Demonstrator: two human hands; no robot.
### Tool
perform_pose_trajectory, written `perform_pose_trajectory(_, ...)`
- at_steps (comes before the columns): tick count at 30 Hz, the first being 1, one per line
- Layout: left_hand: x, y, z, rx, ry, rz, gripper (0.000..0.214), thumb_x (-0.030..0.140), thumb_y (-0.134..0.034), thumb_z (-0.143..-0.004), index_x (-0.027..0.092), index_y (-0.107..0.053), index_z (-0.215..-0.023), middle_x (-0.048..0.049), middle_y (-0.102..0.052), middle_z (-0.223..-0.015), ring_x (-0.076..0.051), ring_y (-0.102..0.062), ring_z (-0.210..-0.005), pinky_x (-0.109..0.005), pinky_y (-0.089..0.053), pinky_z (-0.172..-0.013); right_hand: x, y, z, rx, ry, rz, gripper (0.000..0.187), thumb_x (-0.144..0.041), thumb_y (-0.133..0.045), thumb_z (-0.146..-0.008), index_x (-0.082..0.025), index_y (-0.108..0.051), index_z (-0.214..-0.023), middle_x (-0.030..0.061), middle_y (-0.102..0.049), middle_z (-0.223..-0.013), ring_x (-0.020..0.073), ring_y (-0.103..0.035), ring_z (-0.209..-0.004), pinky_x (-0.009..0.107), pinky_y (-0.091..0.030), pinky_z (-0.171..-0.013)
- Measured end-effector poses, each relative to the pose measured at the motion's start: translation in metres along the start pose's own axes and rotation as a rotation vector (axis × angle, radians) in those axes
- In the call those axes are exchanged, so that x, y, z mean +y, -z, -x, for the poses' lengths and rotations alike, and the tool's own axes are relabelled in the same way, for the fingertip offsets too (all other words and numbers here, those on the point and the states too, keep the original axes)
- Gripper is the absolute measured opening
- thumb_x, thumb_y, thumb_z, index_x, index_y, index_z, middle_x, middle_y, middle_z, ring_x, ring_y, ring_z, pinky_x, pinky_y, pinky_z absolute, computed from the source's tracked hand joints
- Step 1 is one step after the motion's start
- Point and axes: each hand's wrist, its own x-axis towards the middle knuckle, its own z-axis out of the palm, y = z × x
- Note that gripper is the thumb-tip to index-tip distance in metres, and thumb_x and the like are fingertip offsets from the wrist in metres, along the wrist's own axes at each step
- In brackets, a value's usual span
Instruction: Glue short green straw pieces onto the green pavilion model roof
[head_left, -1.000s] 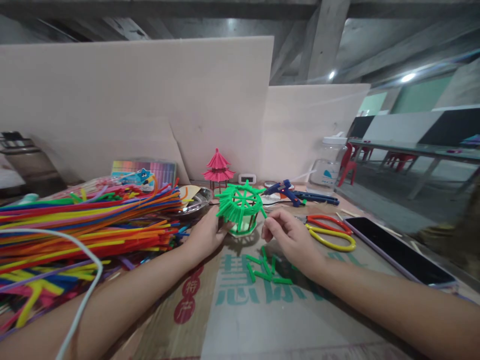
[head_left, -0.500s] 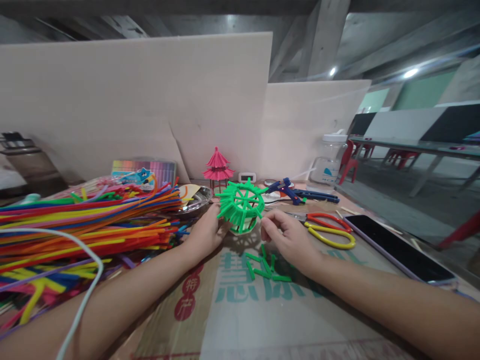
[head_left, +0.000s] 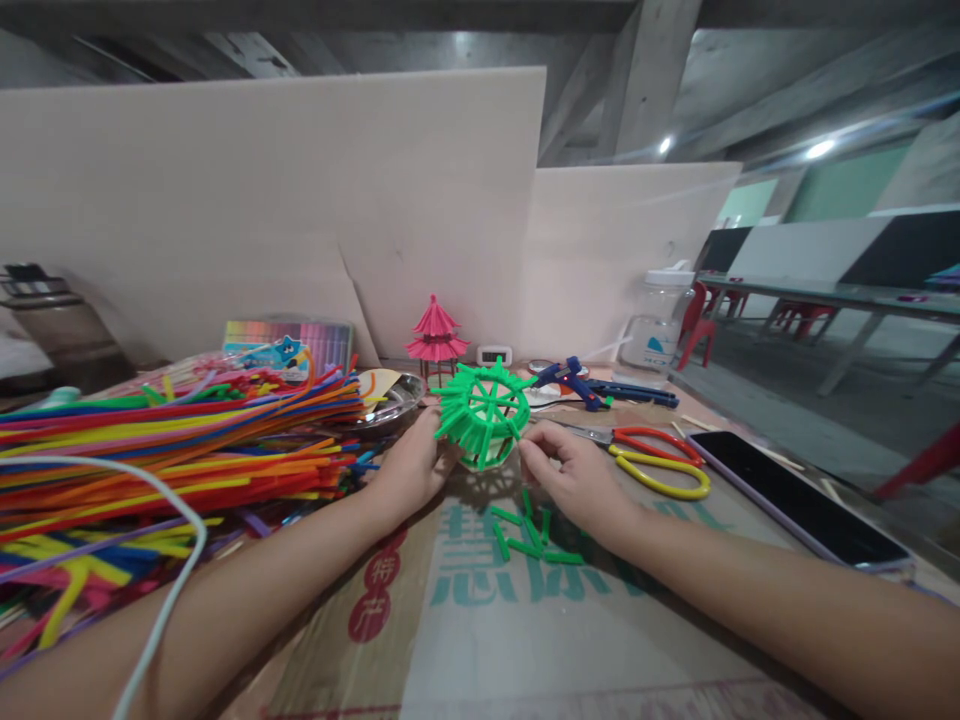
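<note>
A green pipe-cleaner pavilion roof (head_left: 486, 402), round with spokes and short strips radiating from its rim, is held up over the cardboard. My left hand (head_left: 421, 458) grips its lower left side, fingertips partly hidden behind it. At its lower right edge, my right hand (head_left: 564, 470) pinches a short green pipe-cleaner piece (head_left: 516, 430) against the rim. Several cut green pieces (head_left: 531, 538) lie on the cardboard just below my hands. Behind the green roof stands a small pink pavilion (head_left: 435, 335) with a two-tiered roof.
Bundles of coloured pipe cleaners (head_left: 180, 450) fill the left, crossed by a white cable (head_left: 199, 530). Scissors (head_left: 660, 462) and a phone (head_left: 799, 500) lie at right. Behind are a blue glue gun (head_left: 571, 380), a metal bowl (head_left: 397, 402), a water bottle (head_left: 656, 325) and a small timer (head_left: 494, 355).
My right hand has shifted slightly left, bringing its fingertips closer to the green roof's lower right rim. The left hand and the roof stay almost in place.
</note>
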Motion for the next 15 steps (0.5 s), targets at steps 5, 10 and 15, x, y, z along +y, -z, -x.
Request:
perform_pose_trajectory(5, 0.0000, 0.0000, -0.0003, -0.014, 0.012, -0.013, 0.041, 0.022, -0.051, -0.089, 0.016, -0.052, -0.130, -0.0163, -0.056, -0.134, -0.031, -0.052, -0.132, -0.049, -0.042, -0.114, 0.0018, -0.0004, 0.0002, -0.006, -0.010, -0.016, 0.022, -0.027, -0.051, -0.092, -0.022, -0.055, -0.071, -0.0025, -0.057, -0.065, 0.0143, -0.053, -0.061, 0.025, -0.041, -0.059)
perform_pose_trajectory(10, 0.0008, -0.0003, -0.0017, -0.041, 0.060, -0.033, 0.042, 0.022, -0.052, -0.088, 0.014, -0.052, -0.129, -0.0178, -0.055, -0.135, -0.032, -0.051, -0.133, -0.051, -0.041, -0.115, 0.0061, -0.0001, -0.0001, -0.064, -0.086, -0.180, 0.037, -0.043, -0.045, -0.099, -0.022, -0.053, -0.069, -0.0009, -0.059, -0.064, 0.0159, -0.058, -0.062, 0.028, -0.045, -0.062)
perform_pose_trajectory(15, 0.0003, -0.0004, -0.0015, -0.029, 0.070, -0.022, 0.042, 0.022, -0.053, -0.087, 0.015, -0.052, -0.128, -0.0172, -0.055, -0.135, -0.033, -0.050, -0.134, -0.051, -0.041, -0.115, 0.0054, -0.0011, -0.0003, -0.114, -0.190, -0.323, 0.045, -0.061, -0.053, -0.093, -0.022, -0.057, -0.072, -0.0010, -0.060, -0.061, 0.0154, -0.056, -0.056, 0.027, -0.043, -0.054)
